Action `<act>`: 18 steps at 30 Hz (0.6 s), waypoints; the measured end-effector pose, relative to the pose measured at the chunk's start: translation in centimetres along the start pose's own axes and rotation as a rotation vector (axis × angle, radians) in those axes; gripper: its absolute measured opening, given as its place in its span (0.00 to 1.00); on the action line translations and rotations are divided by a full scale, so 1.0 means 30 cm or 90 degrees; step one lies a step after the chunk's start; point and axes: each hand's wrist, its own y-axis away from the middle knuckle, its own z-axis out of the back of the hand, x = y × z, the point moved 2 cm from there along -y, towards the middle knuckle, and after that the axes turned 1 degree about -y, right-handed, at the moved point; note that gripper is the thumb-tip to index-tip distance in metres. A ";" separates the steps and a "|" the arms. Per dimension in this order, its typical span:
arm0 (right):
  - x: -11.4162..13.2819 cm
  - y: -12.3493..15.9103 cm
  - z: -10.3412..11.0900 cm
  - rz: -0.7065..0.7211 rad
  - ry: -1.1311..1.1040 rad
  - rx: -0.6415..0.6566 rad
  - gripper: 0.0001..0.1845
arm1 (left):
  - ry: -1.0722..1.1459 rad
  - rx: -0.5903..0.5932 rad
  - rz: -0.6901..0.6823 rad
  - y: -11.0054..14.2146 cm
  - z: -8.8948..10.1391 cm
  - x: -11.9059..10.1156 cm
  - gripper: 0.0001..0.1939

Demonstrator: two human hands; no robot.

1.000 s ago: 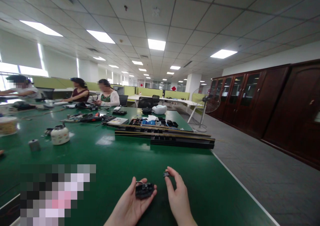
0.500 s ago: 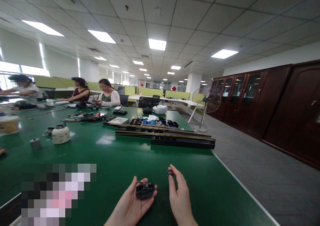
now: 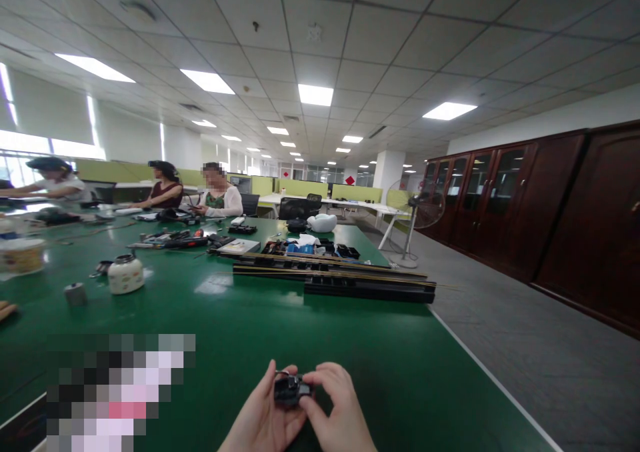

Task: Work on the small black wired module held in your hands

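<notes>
At the bottom of the view my left hand cradles a small black device with a thin wire loop on top, just above the green table. My right hand has its fingers curled and pinched against the right side of that device. The small black piece it held earlier is hidden between fingertips and device.
Long black rails lie across the table beyond my hands. A white jar, a small grey cylinder and scattered tools sit to the left. Three people work at the far left end. The table edge runs along the right, beside grey floor, a fan and dark cabinets.
My right hand moved left with its small black piece and now presses against the device in my left hand. The view tilted slightly.
</notes>
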 end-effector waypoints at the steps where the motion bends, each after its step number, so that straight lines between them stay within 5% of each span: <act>1: 0.005 0.001 -0.008 -0.012 -0.009 -0.026 0.11 | 0.001 -0.003 -0.001 0.000 0.000 0.002 0.12; 18: 0.031 -0.003 -0.005 -0.029 -0.007 0.094 0.17 | -0.019 -0.017 -0.018 0.011 -0.013 0.013 0.12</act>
